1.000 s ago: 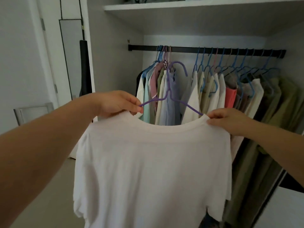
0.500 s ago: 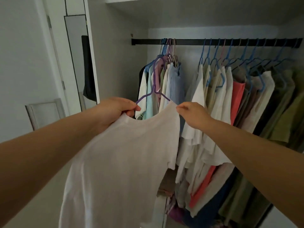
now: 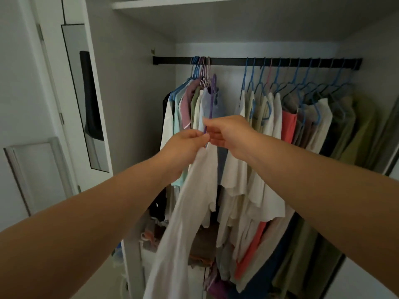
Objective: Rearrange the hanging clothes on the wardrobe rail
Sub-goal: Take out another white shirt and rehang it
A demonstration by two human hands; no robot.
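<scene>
White shirt [image 3: 190, 212] on purple hanger [image 3: 212, 98] pinched in both grips, left hand [image 3: 185, 145], right hand [image 3: 226, 132]; wardrobe rail [image 3: 228, 61] holds clothes.

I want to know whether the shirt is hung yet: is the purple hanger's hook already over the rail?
No. The purple hanger has its hook below the black rail, with the white shirt held up by both hands.
</scene>
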